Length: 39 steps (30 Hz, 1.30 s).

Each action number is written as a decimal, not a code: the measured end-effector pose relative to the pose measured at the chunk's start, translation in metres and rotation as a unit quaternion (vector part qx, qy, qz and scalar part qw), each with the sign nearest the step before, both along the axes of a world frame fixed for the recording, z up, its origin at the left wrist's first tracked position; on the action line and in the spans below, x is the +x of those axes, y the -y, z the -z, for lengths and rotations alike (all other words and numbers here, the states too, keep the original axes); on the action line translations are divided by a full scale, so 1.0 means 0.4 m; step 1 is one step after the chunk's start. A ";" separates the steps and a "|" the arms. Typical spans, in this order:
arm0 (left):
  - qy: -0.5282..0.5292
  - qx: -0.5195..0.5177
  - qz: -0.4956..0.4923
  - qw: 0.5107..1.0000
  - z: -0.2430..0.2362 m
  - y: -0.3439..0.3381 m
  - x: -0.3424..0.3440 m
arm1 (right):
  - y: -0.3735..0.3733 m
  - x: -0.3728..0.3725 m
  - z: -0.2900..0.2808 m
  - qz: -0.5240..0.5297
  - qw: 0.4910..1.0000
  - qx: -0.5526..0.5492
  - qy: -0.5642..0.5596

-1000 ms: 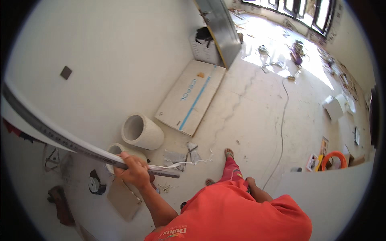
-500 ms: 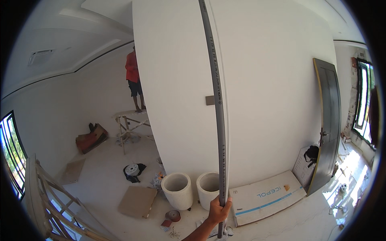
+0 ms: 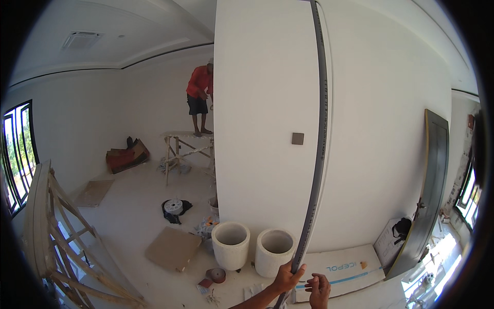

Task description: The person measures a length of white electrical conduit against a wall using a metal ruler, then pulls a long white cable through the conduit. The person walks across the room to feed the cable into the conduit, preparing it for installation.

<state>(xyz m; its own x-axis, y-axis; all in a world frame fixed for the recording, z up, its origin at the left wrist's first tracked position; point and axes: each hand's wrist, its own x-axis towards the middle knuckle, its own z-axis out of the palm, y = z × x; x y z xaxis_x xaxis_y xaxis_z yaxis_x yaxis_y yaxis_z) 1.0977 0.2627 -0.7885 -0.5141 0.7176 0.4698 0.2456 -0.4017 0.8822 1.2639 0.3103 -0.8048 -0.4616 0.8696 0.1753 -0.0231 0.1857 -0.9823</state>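
My left hand (image 3: pixel 287 278) grips a long grey strip (image 3: pixel 320 154), with a thinner white strip running along its right side, near the lower end. It stands almost upright in front of the white wall, its top reaching the upper edge of the view. Just right of it, my right hand (image 3: pixel 317 289) is raised with fingers loosely bent and apart, holding nothing visible. Behind my hands lie two pale cylindrical pots (image 3: pixel 230 255) and a long flat white carton (image 3: pixel 363 283). A small grey-brown square plate (image 3: pixel 297 138) is on the wall.
A co-worker (image 3: pixel 199 85) in red stands on a scaffold (image 3: pixel 175 149) around the wall's edge. A wooden frame (image 3: pixel 67 232) leans at left. Cardboard (image 3: pixel 172 247), red rolls (image 3: pixel 217 275) and a spool (image 3: pixel 174 207) lie on the floor. A dark door (image 3: pixel 429 170) leans right, near a window.
My view has lifted from floor to wall since the first frame, and the strip has gone from slanting to upright. My right hand has come up beside it. The co-worker now bends forward.
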 end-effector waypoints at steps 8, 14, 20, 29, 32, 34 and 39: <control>-0.022 -0.094 0.038 0.995 0.087 0.026 -0.004 | 0.041 -0.181 -0.240 0.055 0.974 0.213 -0.057; 0.018 -0.058 0.071 0.996 0.185 0.010 0.000 | 0.021 -0.268 -0.286 0.037 0.975 0.218 -0.030; 0.009 -0.056 0.071 0.996 0.293 -0.038 -0.031 | -0.006 -0.338 -0.241 0.007 0.986 0.160 -0.046; -0.036 -0.091 -0.019 0.995 0.330 -0.096 -0.109 | -0.115 -0.443 -0.134 0.016 0.974 0.223 -0.027; -0.055 -0.137 -0.036 0.988 0.336 -0.123 -0.144 | -0.151 -0.482 -0.129 0.015 0.964 0.259 -0.061; -0.022 -0.165 -0.034 0.985 0.359 -0.137 -0.169 | -0.180 -0.519 -0.089 0.009 0.963 0.262 -0.062; -0.004 -0.188 -0.057 0.981 0.376 -0.130 -0.227 | -0.211 -0.595 -0.024 -0.054 0.976 0.204 -0.058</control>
<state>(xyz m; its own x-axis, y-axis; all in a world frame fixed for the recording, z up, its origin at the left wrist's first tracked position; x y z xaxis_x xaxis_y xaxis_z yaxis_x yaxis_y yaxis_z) 1.0068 0.3146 -0.9390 -0.5985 0.7787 0.1882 0.2783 -0.0182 0.9603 1.0257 0.3947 -0.7951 -0.5034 0.6637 0.5533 -0.1709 0.5512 -0.8167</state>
